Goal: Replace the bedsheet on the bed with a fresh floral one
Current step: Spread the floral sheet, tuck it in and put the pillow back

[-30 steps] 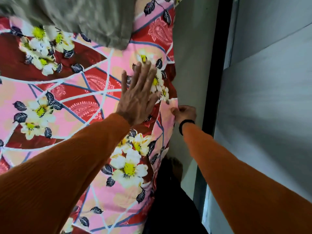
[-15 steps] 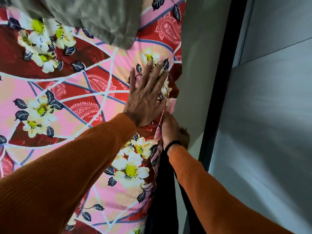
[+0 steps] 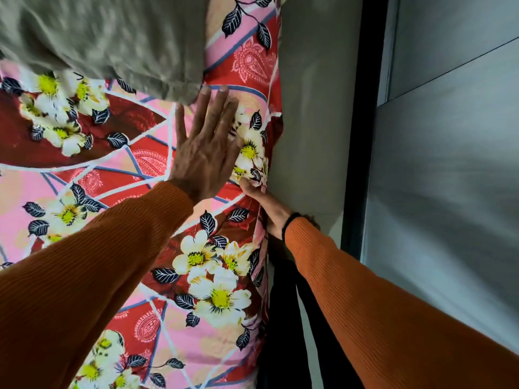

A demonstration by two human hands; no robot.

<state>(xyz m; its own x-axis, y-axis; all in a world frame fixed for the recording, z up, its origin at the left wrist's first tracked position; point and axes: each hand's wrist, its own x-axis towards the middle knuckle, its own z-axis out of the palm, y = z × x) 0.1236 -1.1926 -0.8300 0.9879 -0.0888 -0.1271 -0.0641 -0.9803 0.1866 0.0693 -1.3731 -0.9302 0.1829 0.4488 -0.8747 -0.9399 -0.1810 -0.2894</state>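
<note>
The floral bedsheet (image 3: 146, 164), pink and red with white flowers and dark leaves, covers the top of the bed. My left hand (image 3: 205, 147) lies flat on it with fingers spread, close to the bed's right edge. My right hand (image 3: 266, 206) is at the side of the mattress just below that edge, its fingers pushed into the hanging sheet border; the fingertips are hidden in the fabric. Both arms wear orange sleeves, and a dark band circles the right wrist.
A grey-green pillow (image 3: 106, 40) lies on the sheet at the top left, just above my left fingertips. A narrow gap of pale floor (image 3: 311, 113) separates the bed from a dark-framed grey wall panel (image 3: 449, 164). My dark trouser legs (image 3: 283, 318) stand in the gap.
My right hand moved from gripping the sheet's edge out in the gap to pressing in against the mattress side. My left hand slid a little toward the pillow, staying flat.
</note>
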